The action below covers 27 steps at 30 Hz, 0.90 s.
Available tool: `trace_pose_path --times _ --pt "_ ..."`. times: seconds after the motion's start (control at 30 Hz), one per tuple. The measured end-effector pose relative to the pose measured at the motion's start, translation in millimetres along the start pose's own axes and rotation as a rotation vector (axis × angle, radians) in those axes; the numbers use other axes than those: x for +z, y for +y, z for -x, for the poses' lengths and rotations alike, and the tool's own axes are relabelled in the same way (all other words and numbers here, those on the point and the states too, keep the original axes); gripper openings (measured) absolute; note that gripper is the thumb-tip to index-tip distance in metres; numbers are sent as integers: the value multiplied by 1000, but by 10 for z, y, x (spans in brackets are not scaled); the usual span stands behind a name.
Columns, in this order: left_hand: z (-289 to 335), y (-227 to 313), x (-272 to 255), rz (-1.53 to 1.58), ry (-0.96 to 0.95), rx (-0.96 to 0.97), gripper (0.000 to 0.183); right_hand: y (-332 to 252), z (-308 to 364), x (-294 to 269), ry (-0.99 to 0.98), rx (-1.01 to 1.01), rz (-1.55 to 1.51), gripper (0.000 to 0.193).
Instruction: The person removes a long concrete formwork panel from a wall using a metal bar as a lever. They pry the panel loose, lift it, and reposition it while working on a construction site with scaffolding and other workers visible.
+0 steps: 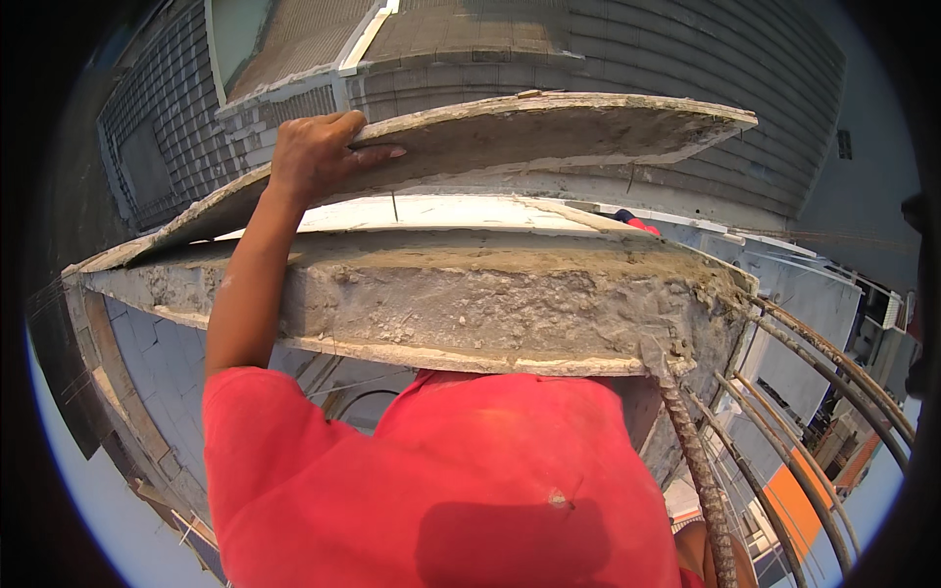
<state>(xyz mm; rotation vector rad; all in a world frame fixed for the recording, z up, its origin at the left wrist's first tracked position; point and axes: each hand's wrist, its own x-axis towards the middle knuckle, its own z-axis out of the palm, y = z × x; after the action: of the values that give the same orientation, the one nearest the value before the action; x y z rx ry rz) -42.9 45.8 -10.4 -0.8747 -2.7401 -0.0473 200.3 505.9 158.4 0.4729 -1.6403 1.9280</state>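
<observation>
My left hand (319,152) is closed over the upper edge of a long formwork board (549,122), thumb on its near, cement-stained face. The board leans away from a rough concrete beam (490,304). Between them is a gap, wider toward the right, and the board's left end lies close to the beam's left end. Thin nails (395,206) stick out below the board. My left forearm crosses over the beam, and my red shirt (461,470) is close against its near side. My right hand is not in view.
A thick ribbed steel bar (701,470) rises by the beam's right end, with several more bars (833,363) fanning out to the right. Tiled roofs (676,88) lie far below beyond the board. A grey block wall (162,363) stands at left. An orange panel (794,500) shows lower right.
</observation>
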Motion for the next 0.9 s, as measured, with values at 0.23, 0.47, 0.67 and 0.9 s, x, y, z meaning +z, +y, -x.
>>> trace_pose_path --times 0.23,0.47,0.67,0.9 --pt "260 179 -91 48 -7 -8 55 381 -132 -132 14 43 -36 20" --pt "269 61 24 42 80 1 60 730 -266 -106 -24 57 -71 19" --pt "51 -97 78 19 94 -9 61 970 -445 85 -32 75 -62 18" --pt "405 200 -53 71 73 -17 60 1108 -511 129 -52 81 -104 18"
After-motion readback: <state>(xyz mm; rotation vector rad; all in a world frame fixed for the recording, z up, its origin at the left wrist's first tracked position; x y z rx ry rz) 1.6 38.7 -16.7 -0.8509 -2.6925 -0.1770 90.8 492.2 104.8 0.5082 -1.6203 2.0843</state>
